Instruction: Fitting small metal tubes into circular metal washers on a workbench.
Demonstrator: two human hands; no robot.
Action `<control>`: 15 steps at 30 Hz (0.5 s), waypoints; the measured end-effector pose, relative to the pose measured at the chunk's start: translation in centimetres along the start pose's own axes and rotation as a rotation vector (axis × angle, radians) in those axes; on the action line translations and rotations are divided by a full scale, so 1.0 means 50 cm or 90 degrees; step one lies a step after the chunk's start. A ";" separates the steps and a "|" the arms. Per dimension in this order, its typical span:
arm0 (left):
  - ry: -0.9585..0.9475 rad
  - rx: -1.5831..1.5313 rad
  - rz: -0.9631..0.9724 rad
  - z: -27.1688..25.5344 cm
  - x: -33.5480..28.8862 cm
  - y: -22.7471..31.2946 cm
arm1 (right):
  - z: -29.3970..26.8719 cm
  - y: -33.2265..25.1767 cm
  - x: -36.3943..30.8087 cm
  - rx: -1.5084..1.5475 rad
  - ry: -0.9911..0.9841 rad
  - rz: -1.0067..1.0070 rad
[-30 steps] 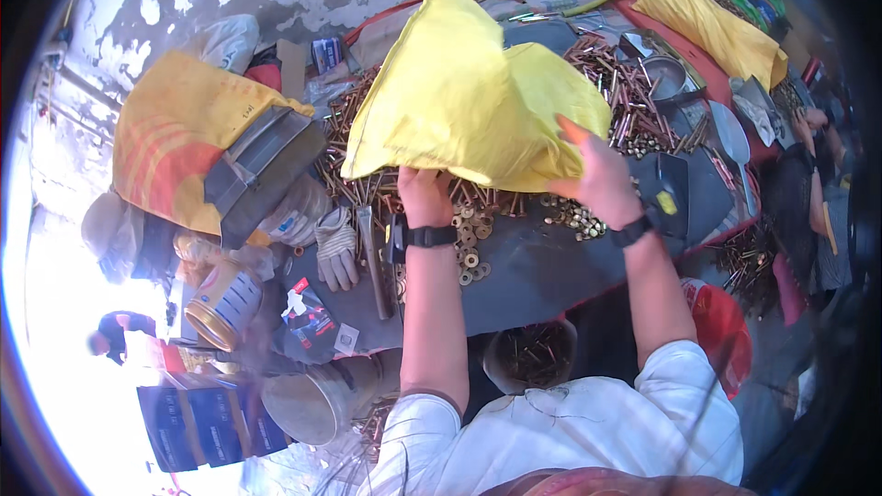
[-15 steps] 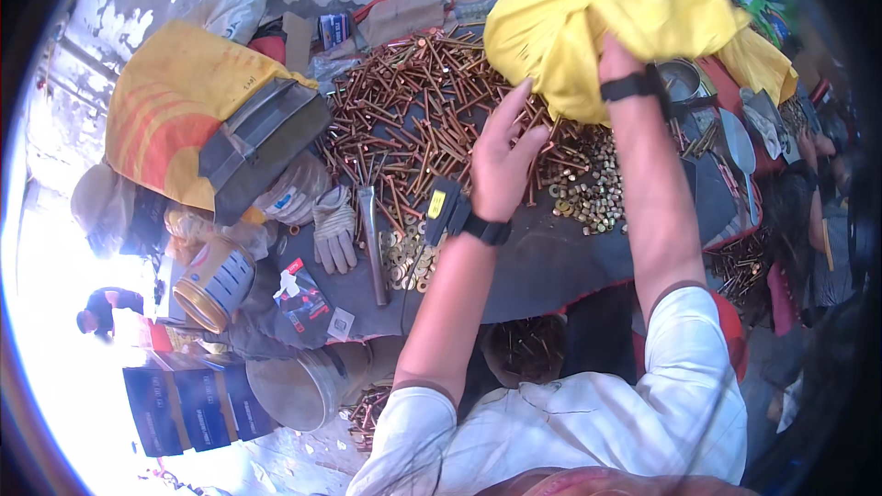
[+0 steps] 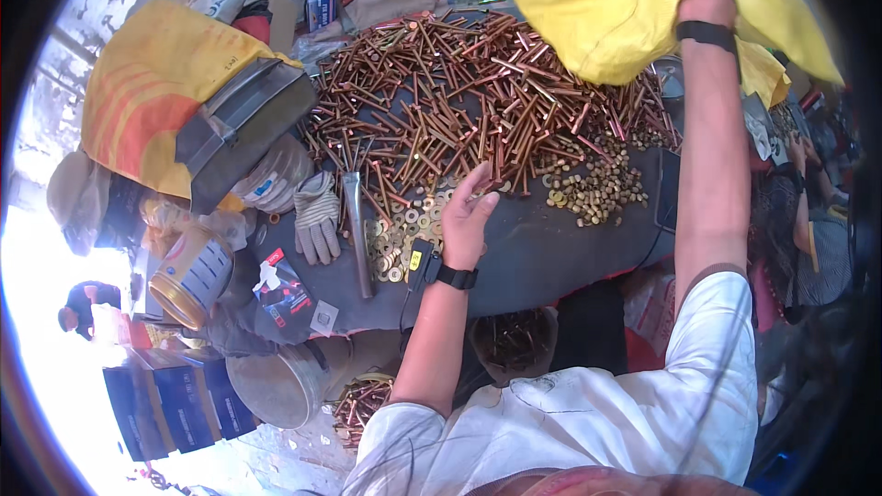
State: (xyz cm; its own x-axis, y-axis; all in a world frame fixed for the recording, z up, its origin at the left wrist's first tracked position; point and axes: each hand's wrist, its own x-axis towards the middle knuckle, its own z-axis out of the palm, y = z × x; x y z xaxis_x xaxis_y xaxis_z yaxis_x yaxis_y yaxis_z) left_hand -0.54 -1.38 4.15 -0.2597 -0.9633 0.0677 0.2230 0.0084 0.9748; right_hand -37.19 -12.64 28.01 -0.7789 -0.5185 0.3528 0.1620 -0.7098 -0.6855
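Note:
My right hand (image 3: 708, 5) is closed on a yellow sack (image 3: 597, 9), gripping it up at the far right. The sack hangs over the far right end of a wide pile of copper-coloured bolts (image 3: 441, 101). My left hand (image 3: 468, 220) is raised over the near side of the pile, fingers apart and holding nothing. Beside that hand lie flat washers (image 3: 397, 243). Small brass-coloured nuts (image 3: 597, 188) form a heap right of it. A black strap and a small box with a yellow label sit at my left wrist.
Left of the washers are a metal tube (image 3: 357, 234), a grey glove (image 3: 317, 220) and a yellow-covered toolbox (image 3: 243, 119). A tipped jar (image 3: 191, 277) stands at the table's left. Below the near edge are a bucket (image 3: 276, 386) and a container of bolts (image 3: 513, 344). People sit far right.
My right hand has pulled the yellow sack up and to the right, uncovering more bolts and nuts. My left hand has moved down and slightly left.

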 end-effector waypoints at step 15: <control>0.042 -0.095 0.068 -0.044 -0.081 0.037 | 0.062 -0.127 -0.210 0.132 -0.101 0.189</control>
State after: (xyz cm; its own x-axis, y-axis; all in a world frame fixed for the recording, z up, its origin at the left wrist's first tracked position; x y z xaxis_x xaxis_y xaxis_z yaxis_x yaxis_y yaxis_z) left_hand 3.00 1.93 5.24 -0.1652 -0.9747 0.1503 0.3836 0.0769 0.9203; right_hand -28.17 -4.17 30.63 -0.5793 -0.7716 0.2627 0.4979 -0.5902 -0.6354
